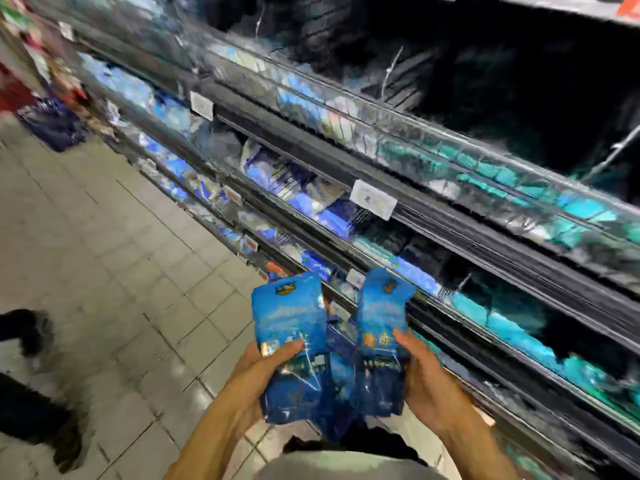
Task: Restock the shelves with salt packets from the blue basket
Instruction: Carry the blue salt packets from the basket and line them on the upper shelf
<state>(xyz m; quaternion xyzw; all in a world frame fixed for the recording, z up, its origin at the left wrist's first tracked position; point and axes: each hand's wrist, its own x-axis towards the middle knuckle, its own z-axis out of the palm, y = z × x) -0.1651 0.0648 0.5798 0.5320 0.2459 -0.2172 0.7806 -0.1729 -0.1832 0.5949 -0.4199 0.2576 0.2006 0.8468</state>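
Observation:
My left hand (258, 370) grips a blue salt packet (289, 327) upright, thumb across its front. My right hand (427, 375) grips a second blue salt packet (379, 327) beside it, thumb on its front. Both packets are held low in front of the shelves (450, 216), which run diagonally from upper left to lower right and hold rows of blue and teal packets. The view is blurred by motion. The blue basket may be the dark blue shape (52, 123) on the floor at far left; I cannot tell for sure.
Grey floor tiles (114, 271) fill the left side. A person's dark shoes and legs (38, 386) stand at the lower left. White price tags (373, 199) hang on the shelf rails. The top right shelf bay looks dark.

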